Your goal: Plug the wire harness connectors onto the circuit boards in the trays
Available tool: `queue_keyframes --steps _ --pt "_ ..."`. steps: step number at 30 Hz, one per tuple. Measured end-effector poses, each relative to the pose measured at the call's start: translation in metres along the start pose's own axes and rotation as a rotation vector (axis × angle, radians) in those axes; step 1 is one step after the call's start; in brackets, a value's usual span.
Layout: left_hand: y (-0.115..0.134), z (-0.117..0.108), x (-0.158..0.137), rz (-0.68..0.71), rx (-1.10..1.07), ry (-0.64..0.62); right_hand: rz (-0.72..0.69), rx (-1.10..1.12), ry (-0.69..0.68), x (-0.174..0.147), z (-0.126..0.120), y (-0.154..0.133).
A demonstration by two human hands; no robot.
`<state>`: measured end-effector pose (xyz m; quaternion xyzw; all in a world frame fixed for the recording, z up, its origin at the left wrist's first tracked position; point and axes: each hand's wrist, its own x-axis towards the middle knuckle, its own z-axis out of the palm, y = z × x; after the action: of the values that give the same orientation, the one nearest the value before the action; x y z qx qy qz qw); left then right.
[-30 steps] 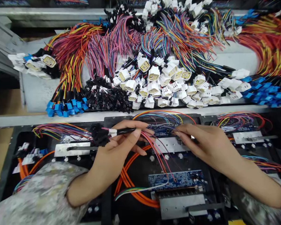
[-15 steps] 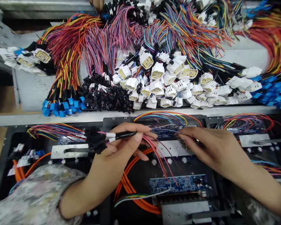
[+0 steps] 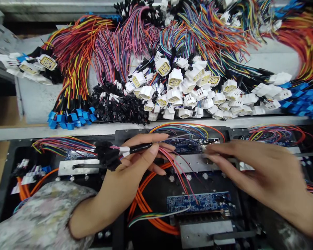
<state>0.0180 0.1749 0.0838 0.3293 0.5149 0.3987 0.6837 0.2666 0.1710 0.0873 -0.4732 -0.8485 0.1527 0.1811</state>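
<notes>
My left hand (image 3: 135, 156) is closed on a wire harness (image 3: 141, 148), pinching its black sleeve between thumb and fingers. A cluster of black connectors (image 3: 108, 155) with a white label hangs off the harness's left end. Its loose pink, red and dark wires (image 3: 176, 170) fall to the right, and thin wires reach toward the board behind. My right hand (image 3: 253, 170) hovers at the right of that blue circuit board (image 3: 182, 147), thumb and forefinger close together. Motion smears its fingertips, so I cannot make out anything between them.
Another blue circuit board (image 3: 198, 203) lies in front, with orange cables (image 3: 151, 222) and a metal plate (image 3: 207, 236) near it. Behind a metal rail (image 3: 104, 129) lie bundled harnesses with white connectors (image 3: 174, 95), blue connectors (image 3: 70, 118) and black connectors (image 3: 120, 104). Wired boards stand on both sides.
My right hand has shifted a little to the right, and the thin wire seen at its fingertips no longer shows there clearly. My left hand has barely moved. Another person's fingers have left the top edge.
</notes>
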Motion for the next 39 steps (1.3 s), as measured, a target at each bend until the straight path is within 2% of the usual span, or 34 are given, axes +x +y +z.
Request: queue_keyframes --steps 2,5,6,9,11,14,18,24,30,39 --pt "0.001 0.000 0.001 0.008 0.001 -0.010 0.022 0.024 -0.038 -0.007 -0.004 -0.013" --pt "0.002 -0.001 0.002 0.006 0.006 -0.003 -0.024 0.030 -0.200 -0.015 -0.005 -0.022" --pt "0.003 -0.001 0.003 0.005 0.007 0.005 -0.011 -0.031 -0.171 -0.017 -0.005 -0.021" --pt "0.005 -0.001 0.005 -0.007 -0.006 0.005 0.128 -0.271 0.084 -0.019 -0.006 -0.007" --pt "0.005 0.000 0.005 -0.014 -0.020 -0.011 0.187 -0.282 0.141 -0.020 -0.003 0.003" --pt "0.005 0.001 0.006 -0.008 -0.005 -0.029 0.219 -0.168 0.063 -0.019 0.007 0.013" --pt "0.005 -0.001 0.006 -0.014 0.012 -0.049 0.248 -0.154 0.018 -0.019 0.017 0.015" --pt "0.005 -0.003 0.007 -0.009 -0.042 -0.103 0.232 -0.163 0.003 -0.019 0.016 0.018" --pt "0.004 -0.002 0.006 0.016 0.011 -0.098 0.250 -0.172 0.008 -0.019 0.017 0.019" --pt "0.002 -0.003 0.007 0.015 0.032 -0.142 0.166 -0.201 -0.079 -0.012 0.016 0.018"
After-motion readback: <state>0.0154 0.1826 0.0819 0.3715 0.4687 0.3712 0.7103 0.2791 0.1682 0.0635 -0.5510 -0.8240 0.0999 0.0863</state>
